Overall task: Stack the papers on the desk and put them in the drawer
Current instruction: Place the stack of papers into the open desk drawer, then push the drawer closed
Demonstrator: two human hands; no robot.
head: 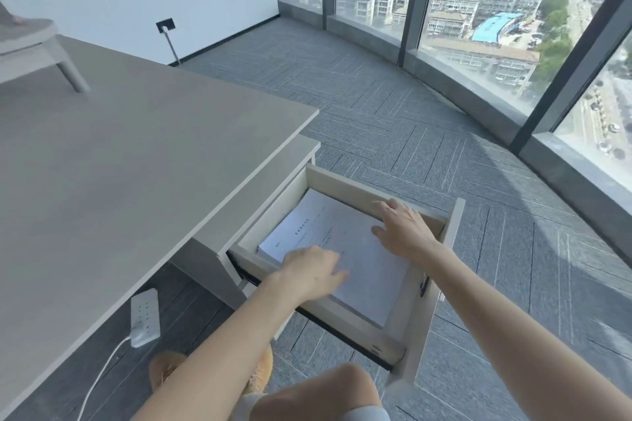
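Both hands, left [309,272] & right [403,229], flat, fingers apart, on smooth white papers [345,246] in rect. drawer [362,321].

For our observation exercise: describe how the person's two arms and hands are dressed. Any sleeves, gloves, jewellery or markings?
Both forearms are bare up to the frame edge, with no sleeves showing. The left hand and right hand wear no gloves, and no rings, watch, bracelets or markings show.

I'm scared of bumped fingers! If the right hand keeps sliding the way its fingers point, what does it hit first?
Probably the drawer's far wall. The right hand lies flat on the papers, fingers pointing at that wall, and nothing shows in between. Depth is hard to judge, so it may be nearly touching.
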